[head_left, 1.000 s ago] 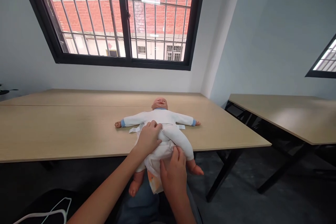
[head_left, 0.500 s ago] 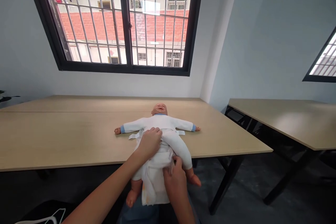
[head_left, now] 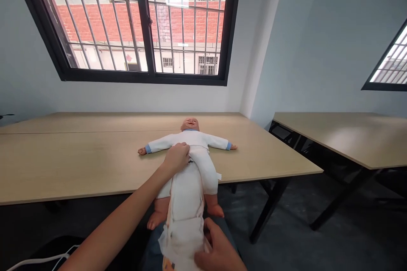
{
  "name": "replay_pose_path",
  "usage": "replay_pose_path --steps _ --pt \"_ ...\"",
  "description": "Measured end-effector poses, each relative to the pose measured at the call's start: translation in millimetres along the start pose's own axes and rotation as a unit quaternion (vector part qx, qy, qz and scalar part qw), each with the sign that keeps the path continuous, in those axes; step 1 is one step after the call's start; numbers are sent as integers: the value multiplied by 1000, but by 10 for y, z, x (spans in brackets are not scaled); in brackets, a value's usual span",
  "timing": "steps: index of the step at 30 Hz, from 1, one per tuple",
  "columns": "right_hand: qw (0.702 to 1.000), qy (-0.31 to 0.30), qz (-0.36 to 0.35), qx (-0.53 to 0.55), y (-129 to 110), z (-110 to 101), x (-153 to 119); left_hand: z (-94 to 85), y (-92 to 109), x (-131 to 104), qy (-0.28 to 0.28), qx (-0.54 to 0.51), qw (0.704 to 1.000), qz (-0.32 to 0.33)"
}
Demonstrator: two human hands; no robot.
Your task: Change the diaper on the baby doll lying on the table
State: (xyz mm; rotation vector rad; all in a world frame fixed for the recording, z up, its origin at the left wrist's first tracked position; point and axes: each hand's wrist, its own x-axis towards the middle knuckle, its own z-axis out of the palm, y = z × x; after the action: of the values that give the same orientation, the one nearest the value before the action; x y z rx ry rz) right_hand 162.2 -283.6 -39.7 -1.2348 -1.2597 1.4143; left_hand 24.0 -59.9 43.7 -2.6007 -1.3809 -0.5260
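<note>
A baby doll (head_left: pixel 190 139) in a white outfit with blue cuffs lies on its back on the table, arms spread, its legs hanging past the near edge. A white diaper (head_left: pixel 187 197) stretches from the doll's waist down between its legs toward me, unfolded lengthwise. At the doll's waist, my left hand (head_left: pixel 177 157) is closed on the white clothes; what lies under its fingertips is partly hidden. Lower down, my right hand (head_left: pixel 218 247) pinches the right edge of the diaper's near end, which is slightly blurred.
The wooden table (head_left: pixel 79 156) meets the wall beneath a barred window (head_left: pixel 149 29). To the right stands a second table (head_left: pixel 343 139), across a gap. A white cable or hanger-like loop (head_left: pixel 41 260) shows at the lower left.
My right hand has moved down toward me, drawing the bunched diaper out into a long strip. My left hand stays at the doll's waist. The view has tilted slightly.
</note>
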Motion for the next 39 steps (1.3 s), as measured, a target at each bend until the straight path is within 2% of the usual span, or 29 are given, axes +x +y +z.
replay_pose_path --steps 2,3,7,9,13,16,18,21,26,28,33,39 --pt "999 -26 14 16 -39 -27 -57 11 -14 -3 -2 -7 1000 1" --pt "1000 -19 20 8 -43 -37 -60 15 -21 -2 -4 -10 1000 2" --pt "989 113 71 -64 177 -22 98 32 -65 -34 -9 -42 999 -5" --pt "990 133 52 -10 356 17 231 32 -100 -120 -1 -71 997 -16" --pt "991 112 -18 72 509 96 452 6 -180 -504 44 -81 992 -82" --pt "988 133 -15 77 470 137 520 -20 -217 -857 23 -81 982 -171" --pt "989 120 11 89 451 158 513 -36 -219 -1024 -10 -101 973 -208" --pt "995 63 44 69 473 165 445 -58 -203 -1104 -26 -131 966 -223" --pt "995 7 81 -56 563 75 325 -62 -183 -1089 -16 -124 967 -220" --pt "994 -3 96 -60 598 24 314 -44 -158 -1148 1 -114 969 -218" --pt "978 -9 195 -71 650 -40 351 34 -98 -1328 33 -115 975 -186" --pt "965 -21 236 -110 708 3 382 110 -179 -1258 52 -152 972 -174"
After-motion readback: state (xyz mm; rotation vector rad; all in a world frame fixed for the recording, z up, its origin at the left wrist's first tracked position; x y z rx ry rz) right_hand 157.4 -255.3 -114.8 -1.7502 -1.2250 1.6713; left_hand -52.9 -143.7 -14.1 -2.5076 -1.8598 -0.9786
